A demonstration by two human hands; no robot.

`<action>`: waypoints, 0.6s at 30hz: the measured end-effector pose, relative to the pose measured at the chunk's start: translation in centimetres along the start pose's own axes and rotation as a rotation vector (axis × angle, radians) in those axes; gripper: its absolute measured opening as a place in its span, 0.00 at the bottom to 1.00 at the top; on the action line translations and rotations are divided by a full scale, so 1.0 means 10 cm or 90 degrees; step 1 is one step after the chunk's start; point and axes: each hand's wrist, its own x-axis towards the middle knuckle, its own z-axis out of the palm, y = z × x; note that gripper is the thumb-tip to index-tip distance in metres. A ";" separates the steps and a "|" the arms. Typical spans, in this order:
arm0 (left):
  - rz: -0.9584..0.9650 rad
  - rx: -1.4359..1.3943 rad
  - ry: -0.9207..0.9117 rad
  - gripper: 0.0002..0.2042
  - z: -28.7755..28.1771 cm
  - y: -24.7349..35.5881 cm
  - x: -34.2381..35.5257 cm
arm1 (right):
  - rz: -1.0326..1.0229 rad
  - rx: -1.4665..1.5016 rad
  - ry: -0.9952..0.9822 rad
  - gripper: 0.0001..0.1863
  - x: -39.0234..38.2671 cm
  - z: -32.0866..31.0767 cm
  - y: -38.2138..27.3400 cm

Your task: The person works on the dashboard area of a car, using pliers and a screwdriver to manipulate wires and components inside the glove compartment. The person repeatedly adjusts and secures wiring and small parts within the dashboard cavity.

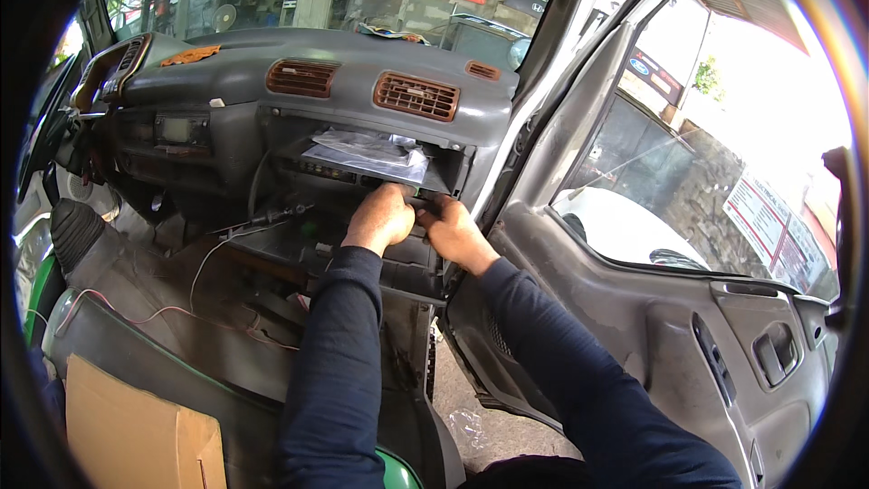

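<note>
Both my hands are close together at the open cavity low on the passenger side of a grey dashboard (353, 59). My left hand (384, 216) is closed, its fingertips tucked under the shelf and out of sight. Beside it my right hand (453, 230) is closed too, thumb and fingers pinched at a dark part I cannot make out. Just above them is an open compartment with papers in a clear plastic sleeve (371, 153). A row of small fuses or connectors (328, 171) shows left of my hands, beneath that compartment.
A dark tool or connector (282, 214) with a thin wire lies left of my hands. A reddish wire (172, 310) crosses the seat area, near a cardboard box (145, 426). The open door (615, 326) stands at my right. An orange cloth (191, 55) lies on the dashboard.
</note>
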 end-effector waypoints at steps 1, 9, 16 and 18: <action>-0.025 0.009 -0.001 0.21 0.01 0.05 0.00 | -0.012 0.000 -0.006 0.22 0.04 0.03 0.03; -0.087 -0.088 0.023 0.26 0.21 0.12 -0.08 | -0.032 0.082 0.033 0.24 0.05 0.14 0.18; -0.176 -0.353 -0.021 0.31 0.28 0.22 -0.07 | 0.078 0.281 -0.045 0.30 0.00 0.10 0.12; -0.183 -0.397 0.003 0.32 0.21 0.25 -0.13 | 0.073 0.287 -0.041 0.33 -0.01 0.18 0.12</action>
